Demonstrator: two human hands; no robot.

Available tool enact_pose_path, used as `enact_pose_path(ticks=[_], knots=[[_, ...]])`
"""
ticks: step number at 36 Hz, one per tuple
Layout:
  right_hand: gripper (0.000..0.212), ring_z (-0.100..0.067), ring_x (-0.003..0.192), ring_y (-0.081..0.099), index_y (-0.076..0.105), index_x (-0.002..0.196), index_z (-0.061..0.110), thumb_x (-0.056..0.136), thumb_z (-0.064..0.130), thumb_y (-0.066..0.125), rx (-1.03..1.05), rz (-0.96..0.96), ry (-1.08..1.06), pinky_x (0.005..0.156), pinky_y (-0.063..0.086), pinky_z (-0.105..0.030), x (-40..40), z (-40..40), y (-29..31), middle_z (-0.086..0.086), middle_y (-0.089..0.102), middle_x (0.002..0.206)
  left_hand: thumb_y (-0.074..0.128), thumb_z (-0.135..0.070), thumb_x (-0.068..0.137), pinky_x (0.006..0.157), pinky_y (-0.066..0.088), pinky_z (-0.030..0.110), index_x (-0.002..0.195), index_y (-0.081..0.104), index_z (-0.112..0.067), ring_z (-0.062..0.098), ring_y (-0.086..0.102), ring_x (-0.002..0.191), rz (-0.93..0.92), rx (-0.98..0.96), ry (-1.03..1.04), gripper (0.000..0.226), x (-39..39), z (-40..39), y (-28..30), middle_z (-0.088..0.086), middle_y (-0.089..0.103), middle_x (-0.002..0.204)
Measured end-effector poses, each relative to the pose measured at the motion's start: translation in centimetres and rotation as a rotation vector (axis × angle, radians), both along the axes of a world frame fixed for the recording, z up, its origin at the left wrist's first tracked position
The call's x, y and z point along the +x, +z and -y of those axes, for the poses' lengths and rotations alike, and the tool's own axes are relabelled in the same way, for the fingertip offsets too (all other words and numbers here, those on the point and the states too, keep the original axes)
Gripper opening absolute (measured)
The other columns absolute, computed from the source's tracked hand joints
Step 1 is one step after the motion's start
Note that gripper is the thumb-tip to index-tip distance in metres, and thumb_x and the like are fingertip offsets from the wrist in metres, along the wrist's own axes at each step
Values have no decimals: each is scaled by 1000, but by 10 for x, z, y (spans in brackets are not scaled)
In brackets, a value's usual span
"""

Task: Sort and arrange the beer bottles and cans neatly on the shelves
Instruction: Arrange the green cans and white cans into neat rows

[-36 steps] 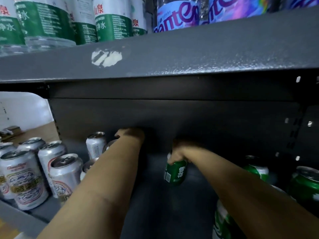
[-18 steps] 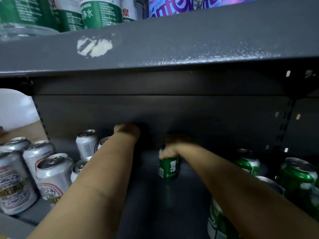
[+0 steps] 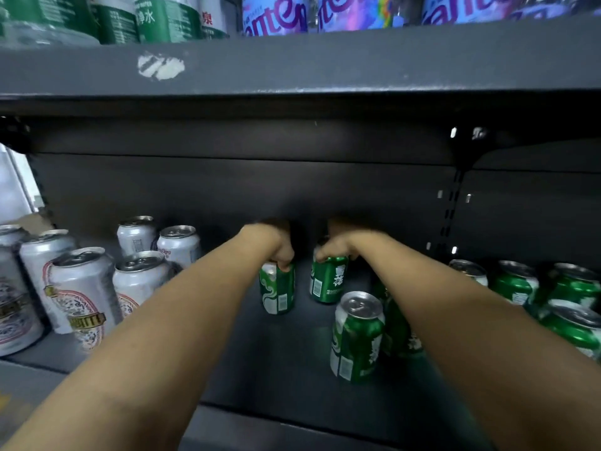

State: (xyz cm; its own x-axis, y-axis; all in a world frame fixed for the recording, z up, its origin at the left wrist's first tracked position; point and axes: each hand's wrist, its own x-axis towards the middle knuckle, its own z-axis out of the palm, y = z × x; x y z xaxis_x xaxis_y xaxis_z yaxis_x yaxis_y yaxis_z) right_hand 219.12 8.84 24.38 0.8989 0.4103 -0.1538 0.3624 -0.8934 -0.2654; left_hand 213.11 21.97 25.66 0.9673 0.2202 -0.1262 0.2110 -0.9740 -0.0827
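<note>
Now each hand holds one green can by its top, both standing up at the back: left hand (image 3: 276, 247) on the left can (image 3: 277, 291), right hand (image 3: 335, 249) on the right can (image 3: 327, 283), a small gap between.

Glossy metal green cans (image 3: 356, 336) at right; silvery, shiny metal white cans (image 3: 83, 294) at left. The dark shelf (image 3: 276, 362) is matt painted metal, its upper edge (image 3: 325, 65) speckled and chipped.
</note>
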Motion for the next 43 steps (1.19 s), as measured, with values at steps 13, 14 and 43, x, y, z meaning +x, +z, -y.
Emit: enact_pose_path(ticks=[13,14,43], knots=[[65,-30,113,55,54,125,18,73,54,70,9,223,-103,93,49,-35,-2,-4,-13,-10,57,127,58,-49,88,91,49,33,119,60,-22,26,57,116,292,-226,55,41,-17,-14,-41,4,60,125],[66,-30,114,55,54,125,17,73,54,70,4,220,-115,94,49,-36,-3,-5,-14,-10,56,127,57,-50,88,92,48,33,120,60,-23,26,55,118,301,-245,46,42,-17,-15,-44,4,59,127],[68,-26,94,63,64,89,12,70,77,63,-227,-85,-145,94,51,-42,-78,43,7,-6,65,103,44,-47,97,119,9,50,147,27,-18,31,21,142,571,28,-121,60,-36,4,-74,9,28,152]])
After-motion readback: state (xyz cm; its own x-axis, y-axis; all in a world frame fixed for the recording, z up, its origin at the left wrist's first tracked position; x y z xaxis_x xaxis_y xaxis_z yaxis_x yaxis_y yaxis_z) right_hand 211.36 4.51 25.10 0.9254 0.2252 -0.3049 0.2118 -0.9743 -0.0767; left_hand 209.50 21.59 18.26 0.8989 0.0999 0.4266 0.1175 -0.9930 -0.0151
